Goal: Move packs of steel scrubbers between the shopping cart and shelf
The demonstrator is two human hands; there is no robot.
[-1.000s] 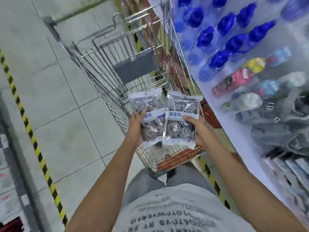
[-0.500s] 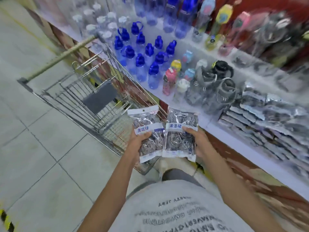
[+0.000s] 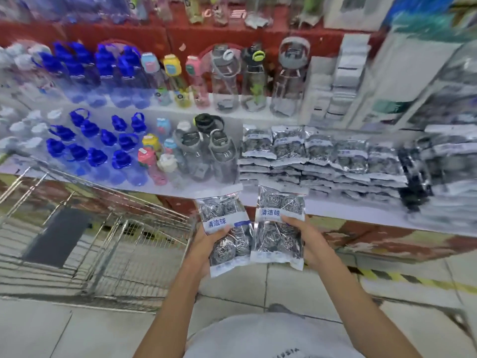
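My left hand [image 3: 204, 241] grips one clear pack of steel scrubbers [image 3: 227, 236] with a blue-lettered white label. My right hand [image 3: 307, 241] grips a second pack [image 3: 278, 226] beside it. Both packs are held upright in front of me, just below the front edge of the white shelf [image 3: 348, 210]. Stacks of the same scrubber packs [image 3: 320, 161] lie on that shelf, straight above my hands. The wire shopping cart [image 3: 124, 244] stands to my left, its near corner close to my left hand.
Blue-capped bottles [image 3: 103, 148] and coloured drinking bottles [image 3: 154, 156] fill the shelf's left part, with large grey jugs [image 3: 206, 148] next to the scrubbers. A higher shelf holds more bottles. A yellow-black floor stripe [image 3: 413, 280] runs below the shelf at right.
The view has swung right from the cart to face the shelf. Both hands still hold their packs, which now sit under the scrubber stacks instead of over the cart.
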